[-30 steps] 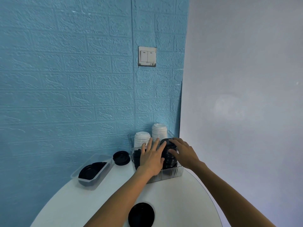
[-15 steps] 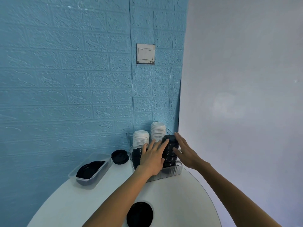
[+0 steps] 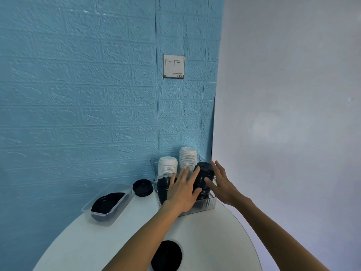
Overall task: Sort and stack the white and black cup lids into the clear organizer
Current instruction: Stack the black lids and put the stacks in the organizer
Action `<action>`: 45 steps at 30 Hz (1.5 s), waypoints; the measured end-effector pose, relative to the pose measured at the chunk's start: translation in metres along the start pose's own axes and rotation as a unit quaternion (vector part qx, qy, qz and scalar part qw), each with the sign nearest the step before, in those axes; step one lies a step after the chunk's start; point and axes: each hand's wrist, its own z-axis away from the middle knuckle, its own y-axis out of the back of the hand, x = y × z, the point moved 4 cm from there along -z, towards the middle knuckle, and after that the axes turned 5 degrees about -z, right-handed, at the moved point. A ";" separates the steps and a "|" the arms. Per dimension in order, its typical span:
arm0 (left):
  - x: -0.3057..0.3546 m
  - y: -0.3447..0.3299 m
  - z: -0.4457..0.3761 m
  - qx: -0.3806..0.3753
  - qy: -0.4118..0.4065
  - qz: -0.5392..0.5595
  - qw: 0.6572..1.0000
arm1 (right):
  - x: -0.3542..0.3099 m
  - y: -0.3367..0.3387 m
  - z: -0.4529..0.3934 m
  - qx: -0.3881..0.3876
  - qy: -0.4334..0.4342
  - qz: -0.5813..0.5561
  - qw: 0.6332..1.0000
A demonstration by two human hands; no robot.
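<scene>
Flat-handed grip steadies black lid stack [image 3: 203,178] on white table [image 3: 109,231].

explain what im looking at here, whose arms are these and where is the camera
No robot here: these are a person's two bare arms, filmed by one wide-angle camera worn on the head, looking forward and down.

On the round white table stands a clear organizer with two white lid stacks behind and black lids in front. The left hand and right hand lie with straight fingers on either side of a black lid stack, steadying it. A loose black lid, a clear tray of black lids and another black lid lie nearby.
</scene>
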 end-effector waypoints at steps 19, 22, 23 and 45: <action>-0.116 0.029 0.177 0.044 0.104 0.040 0.993 | -0.115 -0.100 0.106 -0.053 0.125 0.048 0.990; -0.126 0.010 0.206 -0.001 0.130 0.054 0.990 | -0.114 -0.123 0.116 -0.091 0.098 0.036 0.990; -0.125 0.004 0.213 -0.011 0.131 0.061 0.989 | -0.111 -0.130 0.120 -0.102 0.089 0.031 0.990; -0.101 -0.020 0.241 0.033 0.087 0.342 0.935 | -0.139 -0.187 0.131 -0.160 0.030 -0.267 0.950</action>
